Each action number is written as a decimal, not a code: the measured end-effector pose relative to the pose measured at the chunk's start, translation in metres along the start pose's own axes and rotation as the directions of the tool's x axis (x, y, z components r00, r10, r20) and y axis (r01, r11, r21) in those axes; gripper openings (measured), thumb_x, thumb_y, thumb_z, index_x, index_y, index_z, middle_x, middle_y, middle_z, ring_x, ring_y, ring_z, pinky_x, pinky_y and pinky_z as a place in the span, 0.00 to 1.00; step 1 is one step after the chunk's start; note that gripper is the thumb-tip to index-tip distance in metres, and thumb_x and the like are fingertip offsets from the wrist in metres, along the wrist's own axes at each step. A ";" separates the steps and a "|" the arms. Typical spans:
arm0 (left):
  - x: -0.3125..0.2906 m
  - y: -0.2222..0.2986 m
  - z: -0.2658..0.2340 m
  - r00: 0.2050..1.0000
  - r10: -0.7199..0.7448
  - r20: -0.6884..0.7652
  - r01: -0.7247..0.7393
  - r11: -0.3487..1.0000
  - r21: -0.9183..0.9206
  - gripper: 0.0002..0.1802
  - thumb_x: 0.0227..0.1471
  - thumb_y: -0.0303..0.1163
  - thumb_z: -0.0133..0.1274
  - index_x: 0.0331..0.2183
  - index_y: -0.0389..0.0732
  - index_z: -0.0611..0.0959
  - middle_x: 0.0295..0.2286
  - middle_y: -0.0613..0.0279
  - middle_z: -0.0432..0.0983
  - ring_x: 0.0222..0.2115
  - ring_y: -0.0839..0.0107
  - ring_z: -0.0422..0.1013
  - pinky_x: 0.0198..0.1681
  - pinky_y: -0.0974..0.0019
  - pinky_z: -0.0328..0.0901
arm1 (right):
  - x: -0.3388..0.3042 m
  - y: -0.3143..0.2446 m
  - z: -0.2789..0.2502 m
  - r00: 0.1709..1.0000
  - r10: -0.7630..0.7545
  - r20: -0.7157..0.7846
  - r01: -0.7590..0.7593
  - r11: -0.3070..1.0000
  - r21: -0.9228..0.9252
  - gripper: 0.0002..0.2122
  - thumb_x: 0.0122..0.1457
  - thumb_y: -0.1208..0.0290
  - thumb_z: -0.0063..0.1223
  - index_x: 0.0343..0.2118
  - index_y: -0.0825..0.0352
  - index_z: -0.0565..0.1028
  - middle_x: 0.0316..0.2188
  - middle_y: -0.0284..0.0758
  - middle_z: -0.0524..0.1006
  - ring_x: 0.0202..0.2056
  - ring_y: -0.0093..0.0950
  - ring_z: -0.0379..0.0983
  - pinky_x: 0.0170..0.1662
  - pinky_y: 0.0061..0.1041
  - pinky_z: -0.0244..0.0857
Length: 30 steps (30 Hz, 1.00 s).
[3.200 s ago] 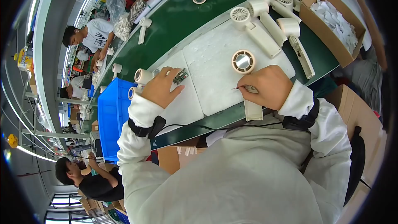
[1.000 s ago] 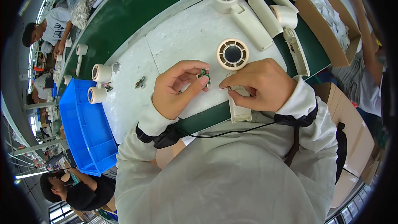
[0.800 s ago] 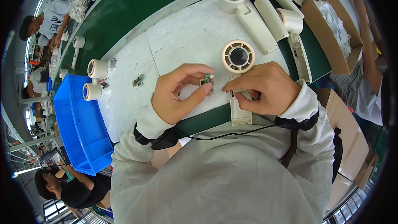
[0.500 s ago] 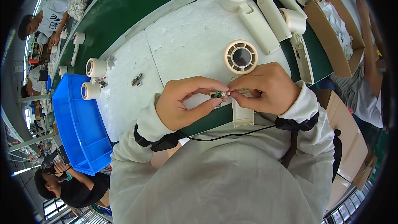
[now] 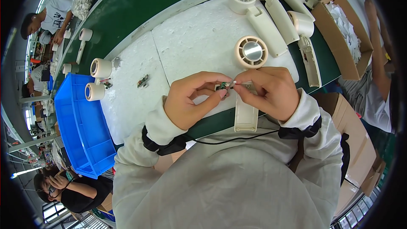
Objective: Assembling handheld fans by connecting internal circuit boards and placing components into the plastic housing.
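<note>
Pinched between the thumb and fingers of my left hand (image 5: 189,99) is a small green circuit board (image 5: 221,86) with tiny parts on it. My right hand (image 5: 271,92) meets it from the other side, thumb and forefinger closed on a small white connector (image 5: 233,83) at the board's edge; whether it is seated cannot be made out. Below my right hand lies an open cream handle shell (image 5: 246,116), its far part hidden by my fingers. Just beyond that hand is a round cream fan head (image 5: 251,51) with a shiny disc in its middle.
Several cream handheld fans (image 5: 269,27) lie at the far right, beside a cardboard box (image 5: 339,36) of white pieces. A blue bin (image 5: 82,127) stands at the left. Two fan heads (image 5: 101,68) and a small electronic part (image 5: 143,80) lie near it. Other people sit around.
The view has shifted slightly. Both hands remain together at the circuit board, the right fingers a little re-angled. The shell has turned slightly beneath them. The fan head's disc now catches light.
</note>
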<state>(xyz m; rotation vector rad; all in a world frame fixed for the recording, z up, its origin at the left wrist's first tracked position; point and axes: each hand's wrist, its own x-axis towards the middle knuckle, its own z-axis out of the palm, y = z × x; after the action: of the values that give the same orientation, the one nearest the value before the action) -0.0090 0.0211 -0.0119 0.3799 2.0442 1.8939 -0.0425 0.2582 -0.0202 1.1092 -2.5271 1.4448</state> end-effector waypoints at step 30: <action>-0.006 0.004 0.011 0.990 0.054 -0.127 -0.064 0.995 -0.076 0.19 0.61 0.19 0.53 0.54 0.29 0.77 0.46 0.50 0.79 0.47 0.66 0.77 0.54 0.65 0.70 | -0.003 -0.012 0.008 0.990 0.113 -0.087 -0.107 0.991 0.076 0.07 0.58 0.77 0.61 0.39 0.71 0.79 0.10 0.26 0.61 0.13 0.15 0.54 0.19 0.19 0.47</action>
<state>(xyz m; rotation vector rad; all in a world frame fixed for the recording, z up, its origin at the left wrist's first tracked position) 0.0012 0.0293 -0.0085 0.3129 2.0483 2.0757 -0.0305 0.2503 -0.0166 0.9022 -2.5291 1.5839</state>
